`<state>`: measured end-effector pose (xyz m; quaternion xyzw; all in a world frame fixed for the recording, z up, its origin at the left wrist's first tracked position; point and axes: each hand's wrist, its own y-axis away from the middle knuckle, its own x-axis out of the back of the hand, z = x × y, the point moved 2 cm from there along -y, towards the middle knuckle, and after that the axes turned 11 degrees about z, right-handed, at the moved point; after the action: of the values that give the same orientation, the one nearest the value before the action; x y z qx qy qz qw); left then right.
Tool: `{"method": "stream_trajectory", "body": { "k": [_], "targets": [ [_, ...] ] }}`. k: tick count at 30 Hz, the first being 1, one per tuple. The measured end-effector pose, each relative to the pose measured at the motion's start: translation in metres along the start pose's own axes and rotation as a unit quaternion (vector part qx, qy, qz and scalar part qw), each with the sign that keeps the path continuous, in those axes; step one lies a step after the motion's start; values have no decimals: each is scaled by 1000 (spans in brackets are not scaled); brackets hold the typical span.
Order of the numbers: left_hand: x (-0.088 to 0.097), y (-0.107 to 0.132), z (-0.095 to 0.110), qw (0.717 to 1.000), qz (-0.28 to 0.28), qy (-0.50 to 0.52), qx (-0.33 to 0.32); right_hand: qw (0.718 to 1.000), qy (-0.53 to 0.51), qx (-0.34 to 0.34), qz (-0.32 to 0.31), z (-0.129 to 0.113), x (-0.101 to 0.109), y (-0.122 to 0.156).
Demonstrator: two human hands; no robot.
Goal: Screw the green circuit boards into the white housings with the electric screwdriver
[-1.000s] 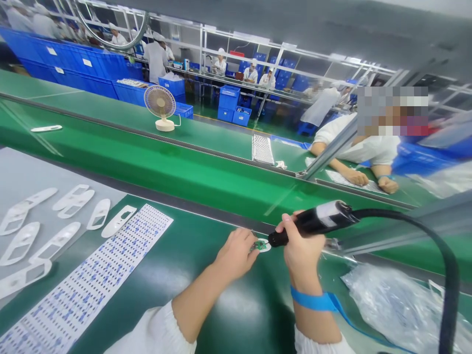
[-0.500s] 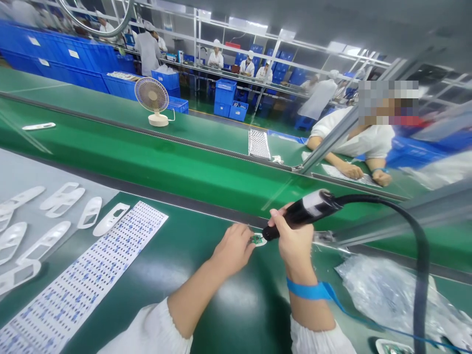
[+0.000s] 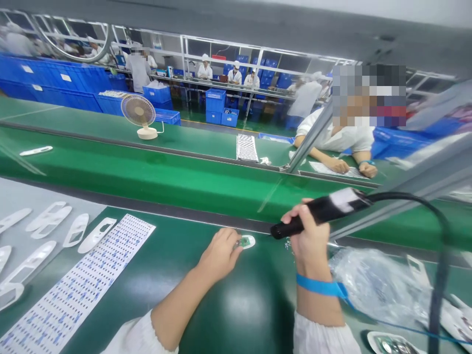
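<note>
My right hand (image 3: 311,243) is closed around a black electric screwdriver (image 3: 320,212), which tilts with its tip to the left and its cord trailing off to the right. Its tip is in the air, apart from the work. My left hand (image 3: 220,250) grips a small white plastic housing (image 3: 251,241) with a green circuit board (image 3: 244,241) in it, low over the green bench. My fingers cover the housing's near end. Tiny loose screws (image 3: 288,243) lie beside my right hand. A blue strap (image 3: 319,285) circles my right wrist.
White plastic shells (image 3: 47,219) and a dotted sheet (image 3: 79,285) lie on the left. Clear plastic bags (image 3: 379,285) and another housing with a board (image 3: 393,342) are at the right. Across the green channel stand a fan (image 3: 139,110) and a person's arms (image 3: 334,162) at a sheet.
The screwdriver has lifted off the circuit board and moved right with my right hand. My left hand still holds the housing. The whole view has shifted slightly.
</note>
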<state>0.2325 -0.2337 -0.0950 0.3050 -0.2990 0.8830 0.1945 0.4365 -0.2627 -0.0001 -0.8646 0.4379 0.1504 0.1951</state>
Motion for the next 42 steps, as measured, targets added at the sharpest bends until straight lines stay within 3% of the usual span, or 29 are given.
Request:
{"method": "stream_trajectory", "body": {
  "k": [3, 7, 9, 15, 17, 20, 23, 25, 32, 34, 38, 42],
  "targets": [
    [-1, 4, -1, 1000, 13, 2, -11, 994, 8, 40, 99, -17, 32, -21],
    [-1, -13, -8, 999, 49, 4, -22, 988, 26, 44, 148, -24, 61, -35],
    [-1, -42, -16, 998, 55, -12, -14, 986, 49, 46, 154, -22, 67, -37],
    [-8, -161, -56, 991, 72, -92, 57, 955, 171, 97, 223, -18, 77, -42],
    [-11, -184, -69, 987, 84, -109, 78, 947, 188, 102, 241, -19, 80, -43],
    [-12, -194, -79, 984, 96, -117, 94, 942, 189, 96, 259, -21, 83, -43],
    [-9, -182, -74, 986, 111, -100, 81, 945, 180, 90, 257, -22, 83, -43],
    [-6, -161, -61, 986, 129, -78, 65, 953, 162, 92, 241, -22, 81, -42],
    [-4, -25, 0, 983, 163, 65, 58, 961, 189, 68, 191, -17, 76, -38],
    [-2, 1, 11, 980, 153, 106, 70, 961, 183, 75, 193, -17, 76, -38],
    [1, 12, 21, 981, 125, 131, 77, 978, 104, 69, 169, -22, 65, -34],
    [-1, 6, 23, 990, 67, 106, 67, 999, -10, -27, 38, -21, 32, -20]
  ]
}}
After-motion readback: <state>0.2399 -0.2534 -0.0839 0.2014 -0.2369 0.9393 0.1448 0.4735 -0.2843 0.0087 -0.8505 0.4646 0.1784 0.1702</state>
